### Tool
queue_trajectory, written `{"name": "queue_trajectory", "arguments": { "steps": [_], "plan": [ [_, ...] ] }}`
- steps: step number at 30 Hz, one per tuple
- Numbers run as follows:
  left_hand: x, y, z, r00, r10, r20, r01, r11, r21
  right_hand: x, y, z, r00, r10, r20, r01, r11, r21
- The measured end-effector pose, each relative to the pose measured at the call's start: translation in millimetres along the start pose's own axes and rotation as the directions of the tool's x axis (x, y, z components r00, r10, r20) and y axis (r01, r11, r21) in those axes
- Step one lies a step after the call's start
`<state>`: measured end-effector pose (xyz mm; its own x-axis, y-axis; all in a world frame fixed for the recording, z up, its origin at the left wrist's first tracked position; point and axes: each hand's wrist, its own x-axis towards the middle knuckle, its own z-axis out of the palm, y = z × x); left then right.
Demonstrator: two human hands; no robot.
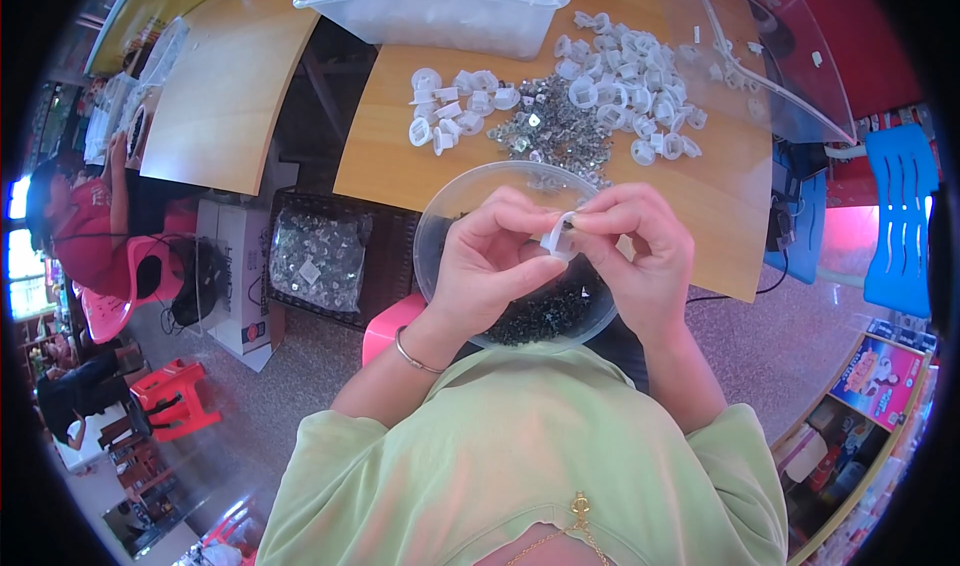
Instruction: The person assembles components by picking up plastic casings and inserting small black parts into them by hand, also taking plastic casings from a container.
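Above a clear round bowl point(427, 241), my left hand point(495, 256) pinches a small white plastic part point(556, 238) between thumb and fingers. My right hand point(640, 251) meets it from the other side, its thumb and forefinger closed on a tiny dark piece at the white part's upper edge. Fingertips cover most of that piece. Many small black pieces point(545, 316) lie in the bowl under my hands. Just beyond the bowl, a heap of small shiny metal pieces point(550, 126) rests on the wooden table point(390, 156).
Loose white plastic parts point(640, 76) spread over the table's right side, with a smaller group point(450, 106) at left. A white bin point(450, 26) of similar parts stands behind. Left of me are a bag of metal pieces point(320, 256) and a seated person point(95, 226).
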<state>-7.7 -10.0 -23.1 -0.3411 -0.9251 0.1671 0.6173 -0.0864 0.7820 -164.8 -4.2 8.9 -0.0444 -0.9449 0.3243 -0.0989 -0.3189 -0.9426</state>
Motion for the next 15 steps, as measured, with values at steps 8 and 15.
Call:
{"name": "queue_trajectory", "arguments": {
  "steps": [8, 15],
  "plan": [
    [0.5, -2.3, 5.4, 0.999, -0.03, -0.034, 0.025, 0.99, -0.137, -2.3, 5.4, -1.6, 0.982, 0.175, 0.077, -0.19, 0.928, 0.322],
    [2.9, -3.7, 7.1, 0.996, 0.022, -0.09, -0.03, 0.996, -0.089, -6.4, 1.7, 2.5, 0.954, 0.272, 0.126, -0.299, 0.888, 0.35]
  ]
}}
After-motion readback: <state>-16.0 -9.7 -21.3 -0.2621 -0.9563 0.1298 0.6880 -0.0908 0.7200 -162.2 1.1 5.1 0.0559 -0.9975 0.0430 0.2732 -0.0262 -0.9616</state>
